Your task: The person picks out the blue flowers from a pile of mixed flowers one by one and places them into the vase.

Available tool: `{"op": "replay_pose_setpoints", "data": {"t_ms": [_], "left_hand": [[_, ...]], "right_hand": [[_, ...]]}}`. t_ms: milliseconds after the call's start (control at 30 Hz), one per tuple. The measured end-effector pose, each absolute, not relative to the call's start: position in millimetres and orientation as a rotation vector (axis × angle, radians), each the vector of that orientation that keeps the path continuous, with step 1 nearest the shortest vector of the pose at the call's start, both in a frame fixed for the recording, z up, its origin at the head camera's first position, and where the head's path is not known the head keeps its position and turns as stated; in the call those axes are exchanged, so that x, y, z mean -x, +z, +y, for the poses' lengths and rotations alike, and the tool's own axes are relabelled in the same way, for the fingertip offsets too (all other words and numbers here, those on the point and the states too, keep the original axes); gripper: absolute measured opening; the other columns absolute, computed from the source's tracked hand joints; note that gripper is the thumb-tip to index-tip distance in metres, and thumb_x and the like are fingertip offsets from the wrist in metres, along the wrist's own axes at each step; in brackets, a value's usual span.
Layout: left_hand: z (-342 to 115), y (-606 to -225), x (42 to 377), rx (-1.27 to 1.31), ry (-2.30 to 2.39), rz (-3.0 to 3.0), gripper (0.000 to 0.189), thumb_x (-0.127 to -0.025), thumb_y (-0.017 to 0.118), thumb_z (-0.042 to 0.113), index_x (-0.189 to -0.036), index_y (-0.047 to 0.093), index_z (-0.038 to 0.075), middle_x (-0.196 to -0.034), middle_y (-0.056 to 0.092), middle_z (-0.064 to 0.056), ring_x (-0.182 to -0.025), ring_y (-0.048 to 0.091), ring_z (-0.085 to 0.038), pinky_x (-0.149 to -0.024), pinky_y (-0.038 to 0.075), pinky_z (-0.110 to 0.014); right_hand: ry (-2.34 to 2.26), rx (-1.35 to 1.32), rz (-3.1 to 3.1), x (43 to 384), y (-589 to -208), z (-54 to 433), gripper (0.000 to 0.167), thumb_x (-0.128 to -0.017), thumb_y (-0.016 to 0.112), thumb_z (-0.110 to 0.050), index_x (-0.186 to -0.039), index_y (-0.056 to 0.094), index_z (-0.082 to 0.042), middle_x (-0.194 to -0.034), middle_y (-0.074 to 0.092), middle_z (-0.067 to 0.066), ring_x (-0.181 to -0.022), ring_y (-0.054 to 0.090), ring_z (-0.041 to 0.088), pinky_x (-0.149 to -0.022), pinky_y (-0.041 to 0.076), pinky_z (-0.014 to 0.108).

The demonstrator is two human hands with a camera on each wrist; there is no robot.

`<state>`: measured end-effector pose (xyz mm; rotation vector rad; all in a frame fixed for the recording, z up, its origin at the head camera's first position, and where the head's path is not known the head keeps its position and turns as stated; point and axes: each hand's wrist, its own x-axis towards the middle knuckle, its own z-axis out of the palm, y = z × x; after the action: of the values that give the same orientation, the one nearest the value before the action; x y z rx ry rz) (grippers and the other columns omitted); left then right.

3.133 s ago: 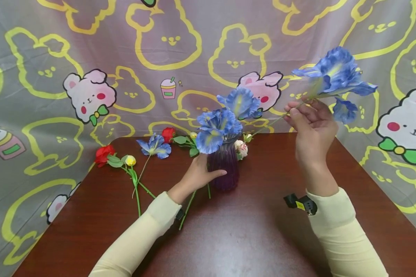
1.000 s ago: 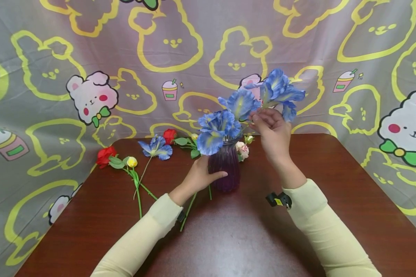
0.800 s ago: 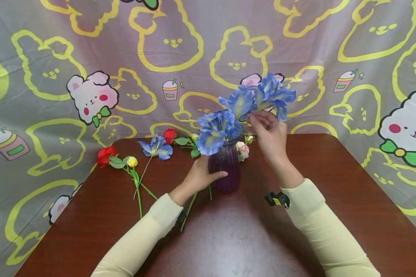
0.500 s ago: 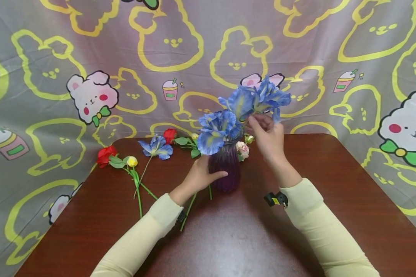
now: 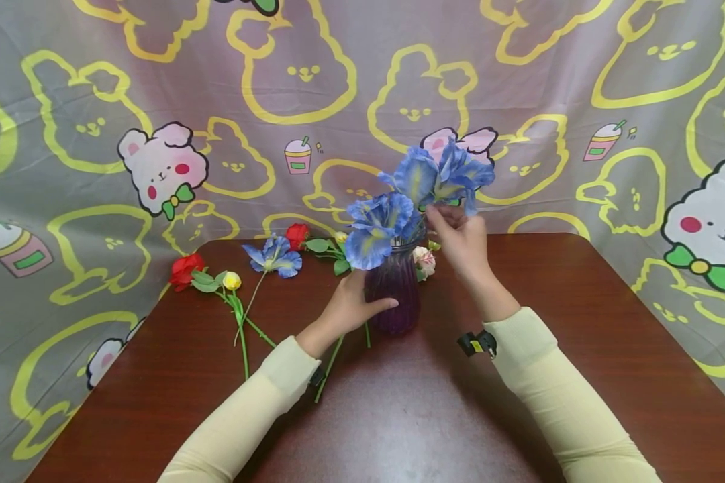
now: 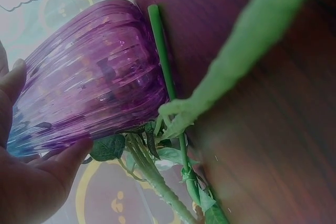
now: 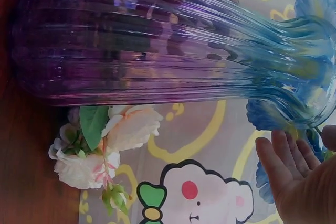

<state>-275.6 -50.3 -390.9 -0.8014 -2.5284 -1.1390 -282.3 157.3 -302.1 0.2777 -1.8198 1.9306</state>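
Observation:
A ribbed glass vase (image 5: 394, 295), purple below and bluish at its flared mouth, stands upright on the table. My left hand (image 5: 349, 303) grips its left side, thumb across the front and fingers behind. Two blue artificial irises, a front bloom (image 5: 371, 231) and a back bloom (image 5: 412, 176), rise from the mouth. My right hand (image 5: 462, 243) pinches the stem of another blue iris (image 5: 464, 173) just under the bloom, to the right of the mouth. In the right wrist view, the right hand (image 7: 294, 177) is right beside the glass rim.
On the left of the brown table (image 5: 580, 376) lie a red rose (image 5: 185, 270), a yellow bud (image 5: 231, 280) and a loose blue iris (image 5: 273, 257). Another red rose (image 5: 297, 236) lies farther back. Pale pink roses (image 7: 84, 166) lie behind the vase. A patterned curtain (image 5: 338, 80) surrounds the table.
My right hand has brought the blue iris from the far right to the vase mouth, then lowered it slightly leftward. The left hand keeps its grip on the vase.

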Motion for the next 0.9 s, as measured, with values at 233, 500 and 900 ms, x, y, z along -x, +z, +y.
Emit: {"op": "replay_pose_setpoints", "data": {"t_ms": [233,500,900], "left_hand": [[-50.1,-390.8,275.8,0.802,-1.146,-2.538,0.093,-0.079,0.082,0.037,-0.152,0.029,0.014,-0.147,0.044,-0.009,-0.131,0.045,-0.024,-0.104,0.040,-0.042],[-50.4,-390.7,275.1,0.798,-1.139,-2.531,0.091,-0.079,0.082,0.037,-0.150,0.032,0.011,-0.144,0.047,-0.010,-0.129,0.047,-0.024,-0.103,0.041,-0.041],[-50.4,-390.8,275.3,0.802,-1.142,-2.522,0.092,-0.079,0.082,0.036,-0.151,0.030,0.012,-0.146,0.045,-0.010,-0.130,0.045,-0.024,-0.104,0.039,-0.041]], "right_hand": [[1.922,-0.300,-1.865,282.8,-306.4,158.2,0.035,-0.097,0.062,-0.015,-0.110,0.062,0.017,-0.091,0.068,0.014,-0.076,0.066,0.010,-0.073,0.057,0.034],[1.905,-0.333,-1.882,280.1,-308.5,158.0,0.036,-0.097,0.060,-0.014,-0.112,0.060,0.019,-0.103,0.065,0.030,-0.077,0.067,0.007,-0.070,0.057,0.031],[1.935,-0.330,-1.892,274.6,-310.8,159.5,0.038,-0.098,0.060,-0.019,-0.114,0.060,0.015,-0.104,0.065,0.021,-0.090,0.067,0.015,-0.076,0.057,0.033]]}}
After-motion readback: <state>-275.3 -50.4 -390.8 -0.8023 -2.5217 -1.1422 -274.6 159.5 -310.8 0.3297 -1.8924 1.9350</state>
